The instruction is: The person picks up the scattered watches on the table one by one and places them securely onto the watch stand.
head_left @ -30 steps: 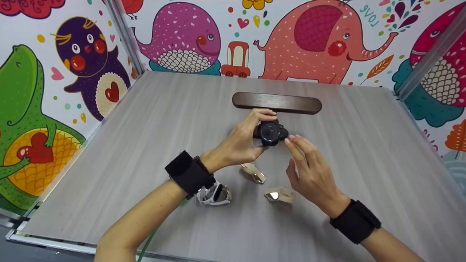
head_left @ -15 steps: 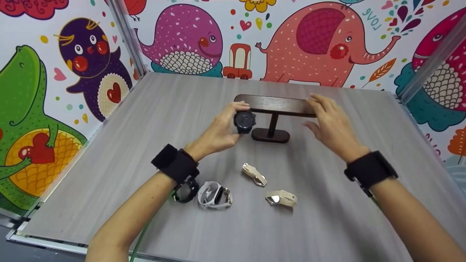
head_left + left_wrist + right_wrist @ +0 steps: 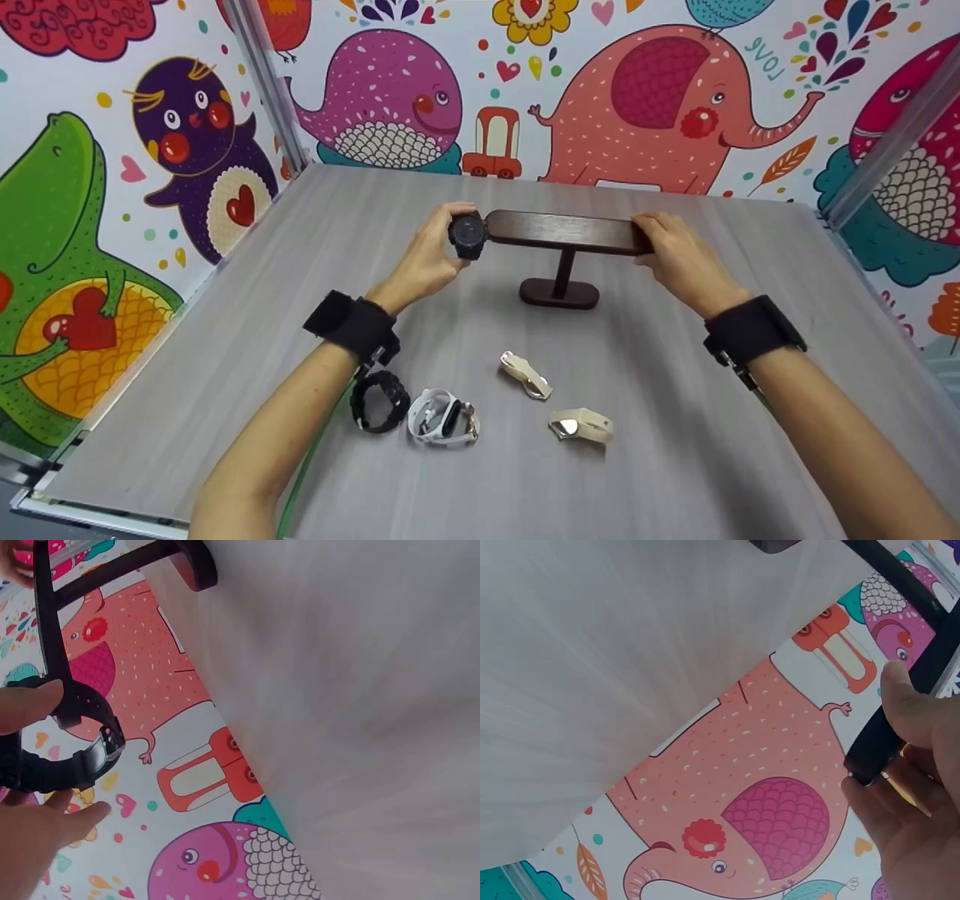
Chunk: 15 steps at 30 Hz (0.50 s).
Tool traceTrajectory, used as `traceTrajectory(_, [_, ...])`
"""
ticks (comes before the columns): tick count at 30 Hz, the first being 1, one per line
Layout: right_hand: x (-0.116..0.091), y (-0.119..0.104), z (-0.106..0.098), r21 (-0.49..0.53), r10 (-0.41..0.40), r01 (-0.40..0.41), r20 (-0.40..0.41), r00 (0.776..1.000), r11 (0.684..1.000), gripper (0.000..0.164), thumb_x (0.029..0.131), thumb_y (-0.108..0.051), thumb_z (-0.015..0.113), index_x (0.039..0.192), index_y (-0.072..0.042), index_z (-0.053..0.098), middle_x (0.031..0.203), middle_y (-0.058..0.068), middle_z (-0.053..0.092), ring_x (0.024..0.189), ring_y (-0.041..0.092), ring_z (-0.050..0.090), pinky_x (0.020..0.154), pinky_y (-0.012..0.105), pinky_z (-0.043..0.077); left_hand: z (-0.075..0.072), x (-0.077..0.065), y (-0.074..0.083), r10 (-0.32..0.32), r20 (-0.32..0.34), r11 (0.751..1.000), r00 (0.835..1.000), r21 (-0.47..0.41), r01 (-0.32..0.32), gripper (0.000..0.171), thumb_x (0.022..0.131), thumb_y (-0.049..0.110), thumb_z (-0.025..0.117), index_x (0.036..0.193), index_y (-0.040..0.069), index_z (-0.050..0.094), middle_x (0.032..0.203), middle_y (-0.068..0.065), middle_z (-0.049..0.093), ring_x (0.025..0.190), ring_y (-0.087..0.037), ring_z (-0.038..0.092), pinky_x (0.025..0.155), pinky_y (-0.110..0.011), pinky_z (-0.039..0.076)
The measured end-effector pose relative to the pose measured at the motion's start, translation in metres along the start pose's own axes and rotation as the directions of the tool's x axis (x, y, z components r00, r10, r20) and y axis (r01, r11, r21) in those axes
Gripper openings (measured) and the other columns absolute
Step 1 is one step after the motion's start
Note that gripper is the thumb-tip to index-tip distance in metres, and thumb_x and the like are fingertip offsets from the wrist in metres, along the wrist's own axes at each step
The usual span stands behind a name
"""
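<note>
My left hand (image 3: pixel 420 262) pinches a black wristwatch (image 3: pixel 468 237) between thumb and fingers, its dial facing me. The watch is right at the left end of a dark brown T-shaped wooden display stand (image 3: pixel 562 229). In the left wrist view, the end of the bar overlaps the loop of the watch strap (image 3: pixel 56 774), and the buckle shows. My right hand (image 3: pixel 686 262) grips the opposite end of the bar. The right wrist view has the thumb on one side of the bar (image 3: pixel 874 746) and fingers on the other.
Nearer me lie a second black watch (image 3: pixel 394 386), a white-strapped watch (image 3: pixel 451 418) and two beige-strapped pieces with shiny metal parts, one upper (image 3: pixel 521 371) and one lower (image 3: pixel 592 426). Cartoon-printed walls (image 3: pixel 585 150) border the grey table (image 3: pixel 300 247). A green cable (image 3: pixel 304 472) runs beneath the left forearm.
My left hand has carried the watch leftward from in front of the stand to the bar's left end. My right hand has left the watch and taken hold of the bar's right end.
</note>
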State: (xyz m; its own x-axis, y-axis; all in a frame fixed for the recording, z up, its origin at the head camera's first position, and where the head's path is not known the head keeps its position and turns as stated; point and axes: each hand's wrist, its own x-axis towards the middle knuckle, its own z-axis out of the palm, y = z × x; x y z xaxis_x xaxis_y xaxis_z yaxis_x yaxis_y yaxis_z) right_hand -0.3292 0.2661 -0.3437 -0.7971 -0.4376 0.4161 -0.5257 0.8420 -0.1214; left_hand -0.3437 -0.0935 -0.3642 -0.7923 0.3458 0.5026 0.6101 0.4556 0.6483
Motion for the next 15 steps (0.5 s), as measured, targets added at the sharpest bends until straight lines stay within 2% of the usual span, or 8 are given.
traceTrajectory(7, [0.004,0.001,0.0,0.036,0.002,-0.002,-0.003,1.0,0.999,0.05,0.082,0.01,0.074,0.129,0.013,0.057,0.122,0.031,0.061,0.112,0.046,0.058,0.099,0.057,0.052,0.003,0.021,-0.004,-0.103,0.012,0.994,0.995,-0.041,0.103,0.07,0.074,-0.017,0.075,0.136,0.004,0.05,0.144,-0.013,0.052,0.135,-0.027,0.049,0.121,-0.039,0.034])
traceTrajectory(15, [0.006,0.002,0.002,0.025,-0.008,0.008,0.0,1.0,1.0,0.049,0.081,0.012,0.074,0.126,0.015,0.057,0.119,0.033,0.062,0.111,0.047,0.06,0.098,0.056,0.053,0.009,0.029,-0.007,-0.167,0.057,0.984,0.984,-0.057,0.17,0.075,0.072,-0.016,0.078,0.136,0.01,0.051,0.136,-0.011,0.058,0.129,-0.026,0.054,0.119,-0.042,0.036])
